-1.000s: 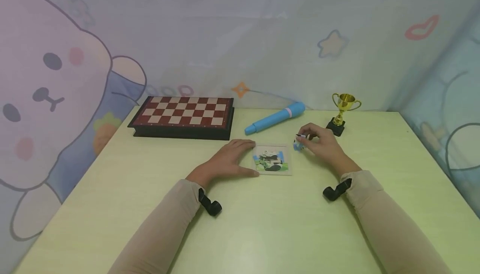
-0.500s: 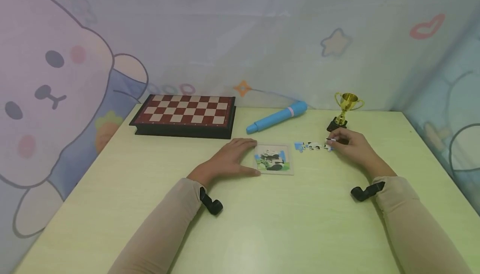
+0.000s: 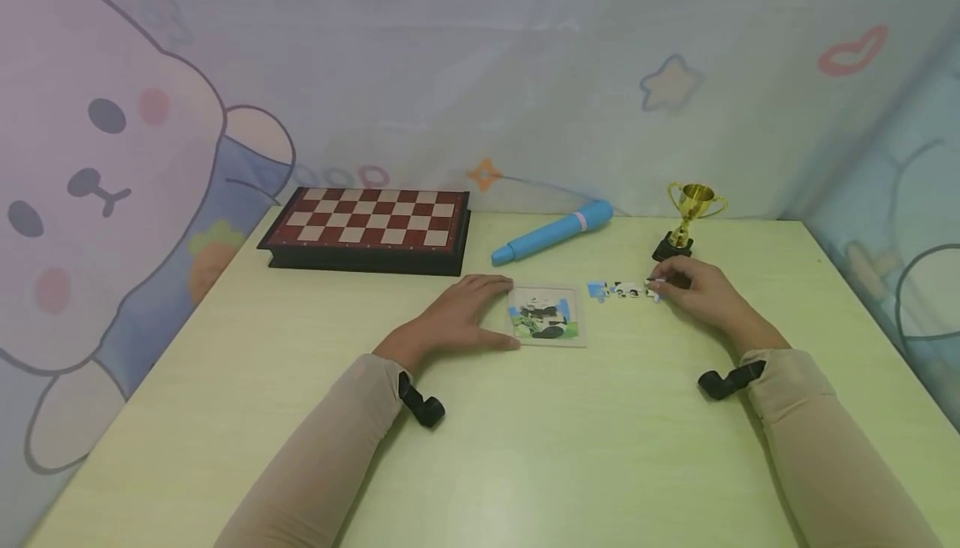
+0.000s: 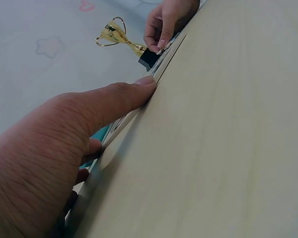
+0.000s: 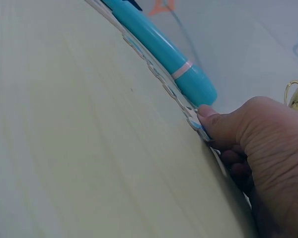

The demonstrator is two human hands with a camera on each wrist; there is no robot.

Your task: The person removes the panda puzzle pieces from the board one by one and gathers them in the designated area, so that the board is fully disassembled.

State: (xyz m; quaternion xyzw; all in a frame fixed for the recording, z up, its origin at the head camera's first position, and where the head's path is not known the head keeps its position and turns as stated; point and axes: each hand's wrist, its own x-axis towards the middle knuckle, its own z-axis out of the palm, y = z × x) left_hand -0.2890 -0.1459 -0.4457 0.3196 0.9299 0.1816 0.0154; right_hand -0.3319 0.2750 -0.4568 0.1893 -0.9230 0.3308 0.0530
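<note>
A square jigsaw puzzle tray [image 3: 545,343], partly filled with a panda picture, lies flat on the table. My left hand [image 3: 457,323] holds it by its left side, thumb at the near corner and fingers at the far one. To the tray's right, loose jigsaw pieces [image 3: 627,290] in blue, white and black lie in a row. At the row's right end my right hand [image 3: 701,298] pinches a jigsaw piece [image 3: 655,292] between thumb and fingers, low at the table. In the right wrist view the thumb [image 5: 216,124] presses on that piece's edge; the other fingers are mostly hidden.
A folded chessboard box [image 3: 367,231] lies at the back left. Behind the tray is a blue toy microphone [image 3: 552,233]. A small gold trophy [image 3: 684,218] on a black base stands just beyond my right hand. A printed cloth backdrop rises behind the table [image 3: 525,448].
My right hand has moved right from beside the tray, where it held pieces, and the loose pieces now show in a row. My left hand keeps its place on the tray.
</note>
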